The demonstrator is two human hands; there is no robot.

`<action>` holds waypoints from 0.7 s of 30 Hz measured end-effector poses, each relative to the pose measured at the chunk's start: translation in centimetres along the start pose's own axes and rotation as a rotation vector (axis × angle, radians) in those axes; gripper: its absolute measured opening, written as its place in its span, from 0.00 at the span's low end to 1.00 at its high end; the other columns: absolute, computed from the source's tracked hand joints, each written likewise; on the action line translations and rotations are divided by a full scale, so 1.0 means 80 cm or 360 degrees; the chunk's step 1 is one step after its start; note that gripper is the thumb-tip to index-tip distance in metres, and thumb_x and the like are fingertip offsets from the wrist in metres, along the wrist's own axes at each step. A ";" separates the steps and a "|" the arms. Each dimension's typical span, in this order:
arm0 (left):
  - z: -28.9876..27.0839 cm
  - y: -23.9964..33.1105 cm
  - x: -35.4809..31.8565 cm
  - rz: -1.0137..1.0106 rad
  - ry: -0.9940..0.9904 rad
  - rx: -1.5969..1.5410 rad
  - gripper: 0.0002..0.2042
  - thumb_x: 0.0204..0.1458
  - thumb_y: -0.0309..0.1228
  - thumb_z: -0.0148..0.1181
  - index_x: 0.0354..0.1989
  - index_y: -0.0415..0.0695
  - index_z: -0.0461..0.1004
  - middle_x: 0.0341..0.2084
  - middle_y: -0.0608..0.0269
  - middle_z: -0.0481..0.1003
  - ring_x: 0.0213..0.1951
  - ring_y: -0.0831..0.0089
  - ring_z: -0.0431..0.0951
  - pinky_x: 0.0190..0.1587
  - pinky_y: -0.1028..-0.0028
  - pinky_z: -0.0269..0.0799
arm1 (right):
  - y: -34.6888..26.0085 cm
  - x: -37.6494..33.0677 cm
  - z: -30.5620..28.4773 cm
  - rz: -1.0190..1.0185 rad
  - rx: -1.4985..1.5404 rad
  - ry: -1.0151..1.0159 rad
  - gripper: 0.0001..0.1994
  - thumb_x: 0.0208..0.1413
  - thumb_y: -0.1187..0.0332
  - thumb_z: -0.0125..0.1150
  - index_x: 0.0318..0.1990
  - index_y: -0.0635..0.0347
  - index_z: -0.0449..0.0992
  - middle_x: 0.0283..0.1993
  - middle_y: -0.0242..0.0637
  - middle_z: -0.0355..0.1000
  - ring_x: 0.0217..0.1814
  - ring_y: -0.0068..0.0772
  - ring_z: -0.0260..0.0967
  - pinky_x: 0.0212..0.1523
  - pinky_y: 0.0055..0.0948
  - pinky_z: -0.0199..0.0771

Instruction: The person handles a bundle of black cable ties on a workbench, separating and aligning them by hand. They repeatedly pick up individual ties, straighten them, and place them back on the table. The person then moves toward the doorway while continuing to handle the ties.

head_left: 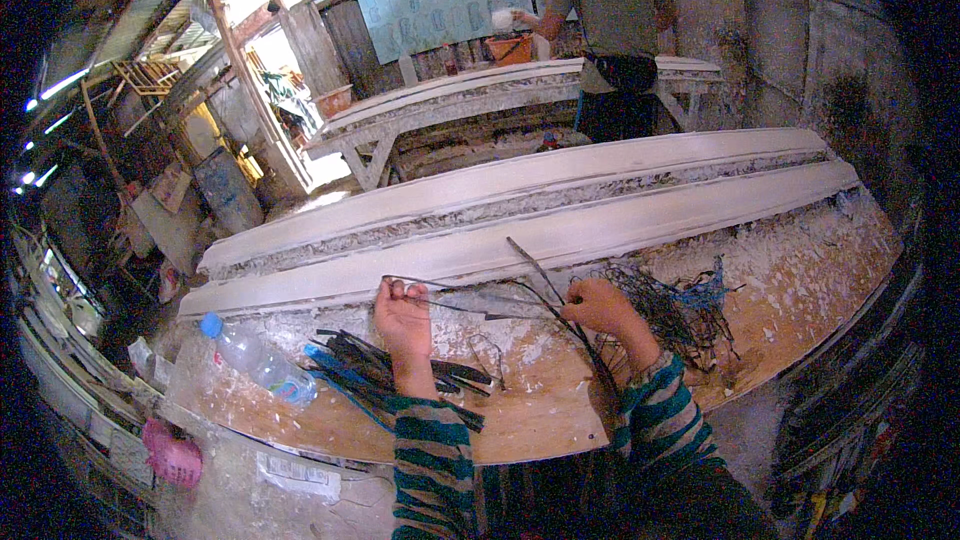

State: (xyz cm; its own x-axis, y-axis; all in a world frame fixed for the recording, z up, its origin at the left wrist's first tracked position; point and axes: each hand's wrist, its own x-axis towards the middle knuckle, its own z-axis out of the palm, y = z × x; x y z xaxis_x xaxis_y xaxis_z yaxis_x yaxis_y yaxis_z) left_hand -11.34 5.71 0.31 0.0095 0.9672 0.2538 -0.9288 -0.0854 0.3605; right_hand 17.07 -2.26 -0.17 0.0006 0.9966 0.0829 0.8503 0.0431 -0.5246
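Note:
My left hand (403,320) is closed, palm up, with its fingertips pinching one end of a thin dark strip (455,306). To the right, my right hand (600,308) is closed round dark strips near the strip's other end; one longer dark strip (530,258) sticks up beyond the fist toward the far left. Below my left wrist lies a bundle of flat black and blue strips (370,372). Beside my right hand spreads a tangled heap of thin black and blue strands (680,310). Exactly how many strips the right fist holds is hidden.
A clear plastic bottle with a blue cap (250,360) lies at the table's left. Two long white moulded lengths (500,230) run across behind my hands on the wooden table (540,420). Another person (615,20) stands at a far bench (440,100). A pink basket (172,452) sits lower left.

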 end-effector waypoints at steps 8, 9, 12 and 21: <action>-0.030 0.035 0.009 0.0144 -0.0013 -0.0438 0.08 0.55 0.33 0.44 0.29 0.44 0.66 0.19 0.69 0.64 0.19 0.79 0.61 0.26 0.80 0.66 | -0.003 -0.008 -0.008 0.0274 -0.0035 0.0150 0.15 0.36 0.59 0.52 0.28 0.61 0.74 0.29 0.51 0.71 0.34 0.53 0.68 0.37 0.43 0.68; -0.034 0.038 0.010 0.0150 -0.0040 -0.0504 0.08 0.55 0.33 0.44 0.30 0.43 0.66 0.20 0.68 0.64 0.18 0.79 0.60 0.25 0.80 0.65 | -0.004 -0.009 -0.009 0.0288 -0.0053 0.0163 0.15 0.36 0.59 0.52 0.28 0.61 0.74 0.30 0.51 0.71 0.34 0.53 0.68 0.37 0.43 0.68; -0.044 0.043 0.012 0.0037 -0.0283 -0.0688 0.09 0.56 0.33 0.43 0.31 0.41 0.67 0.20 0.66 0.64 0.17 0.79 0.59 0.20 0.82 0.61 | -0.004 -0.008 -0.010 0.0350 -0.0101 0.0177 0.15 0.37 0.59 0.51 0.28 0.60 0.75 0.31 0.51 0.71 0.35 0.52 0.68 0.39 0.43 0.68; -0.062 0.053 0.015 0.0120 -0.0302 -0.0661 0.11 0.56 0.35 0.43 0.32 0.41 0.67 0.21 0.66 0.64 0.15 0.80 0.55 0.13 0.80 0.53 | 0.021 0.003 -0.016 0.0511 -0.0002 0.0470 0.17 0.40 0.57 0.50 0.28 0.63 0.74 0.31 0.51 0.71 0.34 0.52 0.69 0.36 0.43 0.68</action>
State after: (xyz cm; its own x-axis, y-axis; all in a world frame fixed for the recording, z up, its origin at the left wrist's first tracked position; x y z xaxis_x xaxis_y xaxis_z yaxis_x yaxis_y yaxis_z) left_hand -17.09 7.71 -2.26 -0.0323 0.8978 0.4393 -0.9989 -0.0136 -0.0456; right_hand 19.19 -2.01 0.04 0.4157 0.8963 0.1545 0.7828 -0.2661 -0.5625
